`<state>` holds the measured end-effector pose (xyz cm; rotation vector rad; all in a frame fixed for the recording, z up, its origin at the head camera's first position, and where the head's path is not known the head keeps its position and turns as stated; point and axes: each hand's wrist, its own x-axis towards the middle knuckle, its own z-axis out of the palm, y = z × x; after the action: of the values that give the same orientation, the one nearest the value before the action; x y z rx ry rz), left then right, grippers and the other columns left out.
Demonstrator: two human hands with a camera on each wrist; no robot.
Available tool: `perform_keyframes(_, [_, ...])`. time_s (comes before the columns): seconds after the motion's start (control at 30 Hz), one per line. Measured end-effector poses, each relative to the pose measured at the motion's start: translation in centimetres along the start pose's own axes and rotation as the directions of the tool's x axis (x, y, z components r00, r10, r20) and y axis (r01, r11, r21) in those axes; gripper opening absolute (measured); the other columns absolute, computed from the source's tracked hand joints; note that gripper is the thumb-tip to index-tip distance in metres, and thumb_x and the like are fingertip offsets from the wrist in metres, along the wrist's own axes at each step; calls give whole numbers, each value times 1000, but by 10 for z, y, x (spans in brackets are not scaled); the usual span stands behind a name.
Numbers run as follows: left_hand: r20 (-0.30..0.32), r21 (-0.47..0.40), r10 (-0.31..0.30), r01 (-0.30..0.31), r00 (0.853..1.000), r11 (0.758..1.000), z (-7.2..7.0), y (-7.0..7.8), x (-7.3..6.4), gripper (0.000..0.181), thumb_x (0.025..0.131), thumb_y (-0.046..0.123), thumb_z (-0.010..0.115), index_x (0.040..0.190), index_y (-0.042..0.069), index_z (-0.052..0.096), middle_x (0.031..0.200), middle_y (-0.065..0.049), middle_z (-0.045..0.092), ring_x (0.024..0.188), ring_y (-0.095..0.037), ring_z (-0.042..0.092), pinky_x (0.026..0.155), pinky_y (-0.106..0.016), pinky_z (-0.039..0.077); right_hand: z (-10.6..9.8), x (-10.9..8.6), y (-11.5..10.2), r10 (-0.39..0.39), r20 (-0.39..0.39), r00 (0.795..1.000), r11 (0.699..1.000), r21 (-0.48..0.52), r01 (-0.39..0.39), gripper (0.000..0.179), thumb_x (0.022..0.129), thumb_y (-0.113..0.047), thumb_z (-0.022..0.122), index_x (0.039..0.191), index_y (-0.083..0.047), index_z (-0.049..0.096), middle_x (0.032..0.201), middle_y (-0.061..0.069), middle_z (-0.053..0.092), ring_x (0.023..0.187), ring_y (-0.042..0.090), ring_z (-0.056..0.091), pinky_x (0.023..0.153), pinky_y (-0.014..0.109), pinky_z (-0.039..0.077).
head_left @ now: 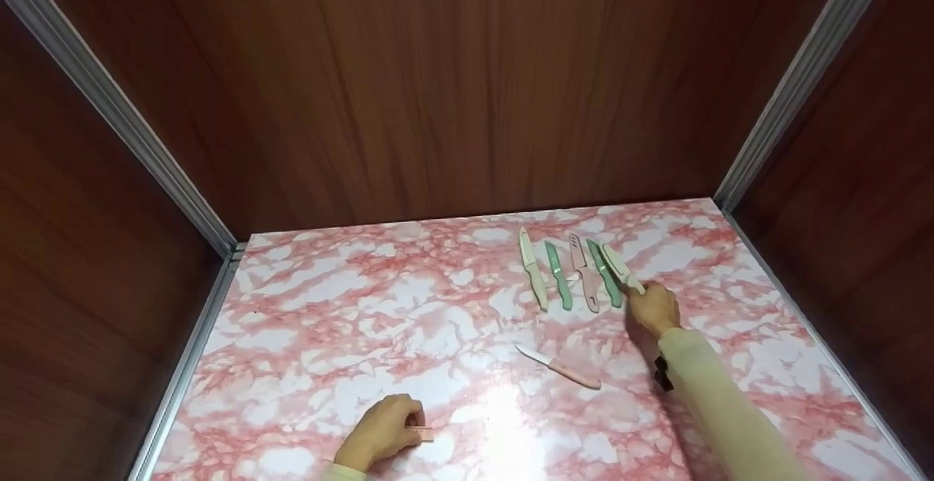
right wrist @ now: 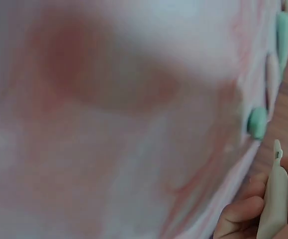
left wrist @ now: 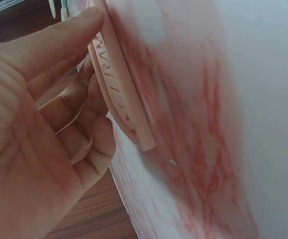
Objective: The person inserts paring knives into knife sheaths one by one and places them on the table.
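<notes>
My left hand [head_left: 387,426] pinches a pink knife sheath [left wrist: 119,84] with raised lettering, low over the table's near side. A small pink-handled paring knife [head_left: 569,373], its white blade bare, lies to the right of that hand. Farther back, my right hand [head_left: 657,309] holds a cream-coloured kitchen tool [head_left: 619,266] with a broad flat end; I cannot tell its exact kind. This tool is at the right end of a row: a cream knife [head_left: 533,269], a green knife [head_left: 559,276], a wide pink knife [head_left: 589,284] and another green knife [head_left: 607,276].
The red-and-white marbled table [head_left: 328,306] stands within brown wood-grain panels [head_left: 474,87]. Metal corner posts [head_left: 795,87] rise at the back on both sides. A bright glare [head_left: 511,422] lies on the table's near middle.
</notes>
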<state>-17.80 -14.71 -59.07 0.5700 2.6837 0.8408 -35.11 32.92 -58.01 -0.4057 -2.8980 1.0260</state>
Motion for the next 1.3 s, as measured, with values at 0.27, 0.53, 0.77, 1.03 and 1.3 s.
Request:
perform_keyframes(0.27, [7, -38, 3, -3, 1000, 999, 0, 0, 0, 18, 76, 25, 77, 77, 18, 60, 74, 13, 52, 68, -3, 46, 64, -25, 42, 6, 12, 9, 61, -16, 998, 998, -6, -61, 40, 94, -25, 45, 109, 10, 56, 104, 32, 59, 96, 46, 56, 83, 52, 42])
perform_keyframes(0.53, [0, -14, 16, -16, 1000, 1000, -1, 2, -2, 15, 79, 28, 75, 83, 15, 69, 76, 14, 55, 71, -4, 51, 69, -28, 47, 8, 17, 7, 21, -31, 999, 1000, -17, -22, 33, 94, -22, 45, 102, 10, 53, 94, 30, 59, 90, 46, 57, 80, 54, 43])
perform_keyframes(0.77, [-29, 16, 40, -39, 999, 999, -7, 9, -2, 19, 86, 35, 67, 86, 17, 71, 75, 16, 52, 73, -5, 50, 73, -32, 47, 7, 19, 5, -22, -48, 999, 993, -120, 16, 33, 94, -19, 45, 96, 13, 55, 90, 30, 57, 86, 48, 57, 74, 55, 43])
perform_keyframes(1.03, [-38, -27, 46, -47, 998, 999, -8, 11, -2, 15, 92, 32, 60, 86, 18, 63, 73, 14, 46, 68, -4, 43, 63, -24, 41, 9, 25, 8, -60, -64, 996, 991, -127, 51, 33, 94, -19, 43, 92, 11, 55, 88, 31, 57, 87, 50, 56, 72, 56, 44])
perform_keyframes(1.3, [-34, -107, 73, -76, 997, 991, -11, 9, -3, 12, 97, 22, 53, 91, 12, 55, 77, 8, 59, 64, 0, 52, 64, -22, 47, 11, 29, 4, -74, -75, 994, 991, -120, 64, 34, 95, -20, 46, 94, 12, 57, 90, 32, 57, 87, 51, 55, 73, 57, 43])
